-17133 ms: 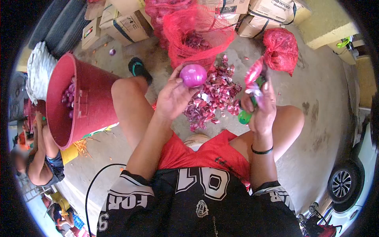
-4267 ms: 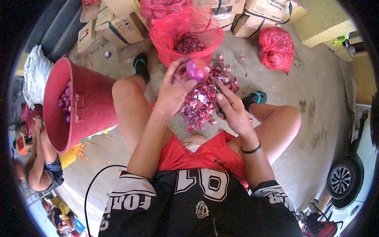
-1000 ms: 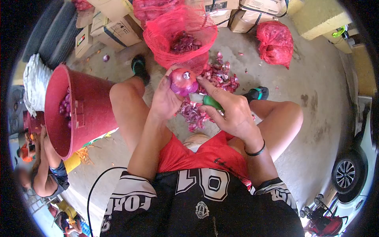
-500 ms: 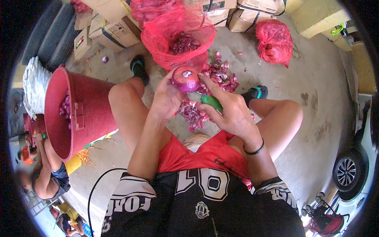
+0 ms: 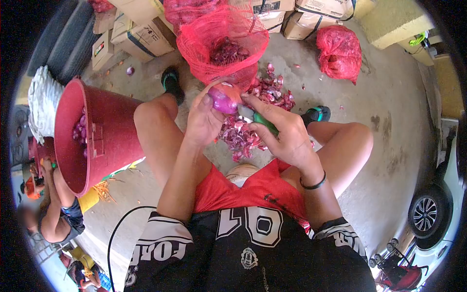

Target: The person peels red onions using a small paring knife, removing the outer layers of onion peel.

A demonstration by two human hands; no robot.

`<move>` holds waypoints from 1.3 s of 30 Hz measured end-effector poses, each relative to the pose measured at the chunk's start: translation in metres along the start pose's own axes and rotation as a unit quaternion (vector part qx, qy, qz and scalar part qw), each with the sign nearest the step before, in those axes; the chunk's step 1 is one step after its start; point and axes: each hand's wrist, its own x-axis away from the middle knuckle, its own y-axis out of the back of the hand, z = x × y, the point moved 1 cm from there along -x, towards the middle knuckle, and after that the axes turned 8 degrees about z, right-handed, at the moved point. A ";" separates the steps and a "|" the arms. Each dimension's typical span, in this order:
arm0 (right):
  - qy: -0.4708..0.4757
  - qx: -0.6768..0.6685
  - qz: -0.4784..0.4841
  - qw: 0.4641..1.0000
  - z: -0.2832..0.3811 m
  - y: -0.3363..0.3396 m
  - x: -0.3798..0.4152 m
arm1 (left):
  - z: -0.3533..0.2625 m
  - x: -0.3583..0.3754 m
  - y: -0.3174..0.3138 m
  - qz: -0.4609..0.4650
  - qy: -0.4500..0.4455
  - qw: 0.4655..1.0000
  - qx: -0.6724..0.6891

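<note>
My left hand (image 5: 204, 118) is closed round a red onion (image 5: 224, 99), which is glossy purple on one side and redder on the other. In my right hand (image 5: 287, 134) is a knife (image 5: 262, 121) with a green handle; its short blade meets the onion's lower right side. My right index finger reaches along to the onion's edge. Beneath both hands, a heap of red onion skins (image 5: 241, 141) lies on the floor. Just beyond them stands an open red mesh sack (image 5: 194, 53) with dark onion skins inside.
To my left leans a large red bin (image 5: 116, 126) with onions inside. Cardboard boxes (image 5: 146, 41) and tires (image 5: 73, 44) line the back. A full red mesh bag (image 5: 339, 53) rests at the back right. Another person (image 5: 56, 214) sits at far left; a car wheel (image 5: 425, 214) shows at right.
The onion has been turned in my left hand, so more of its purple side faces me. The knife has tilted, its blade now higher against the onion.
</note>
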 end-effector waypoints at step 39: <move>0.018 -0.095 -0.102 0.990 -0.012 -0.008 -0.002 | -0.002 -0.004 -0.017 -0.006 0.036 0.999 -0.026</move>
